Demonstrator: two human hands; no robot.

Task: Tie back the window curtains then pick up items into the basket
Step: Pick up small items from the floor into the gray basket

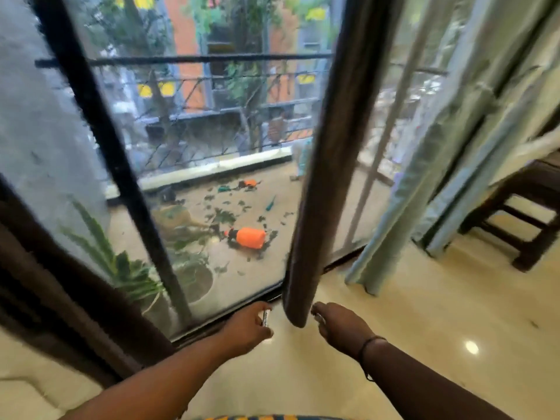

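**Both hands reached low beside the gathered brown curtain**

Here, a brown curtain (327,153) is seen gathered into a narrow hanging column in front of the glass door (194,165), its lower end hanging just above the polished floor (424,344). The left hand (247,327) is held just to the left of the curtain's lower end, and a small silvery object (265,317) is pinched between its curled fingers; what that object is cannot be told. The right hand (339,325) is placed just to the right of the same end, its fingers curled, with something pale glimpsed at the fingertips; whether anything is gripped there cannot be told because of blur. A dark band (368,348) is worn on the right wrist.

A second brown curtain (60,292) is seen at the far left edge, and a pale blue-green curtain (430,183) hangs to the right. A dark wooden stool (521,216) stands beyond it. Through the glass, an orange container (250,237) lies on the balcony floor among scattered leaves, and a potted plant (133,268) stands near the door.
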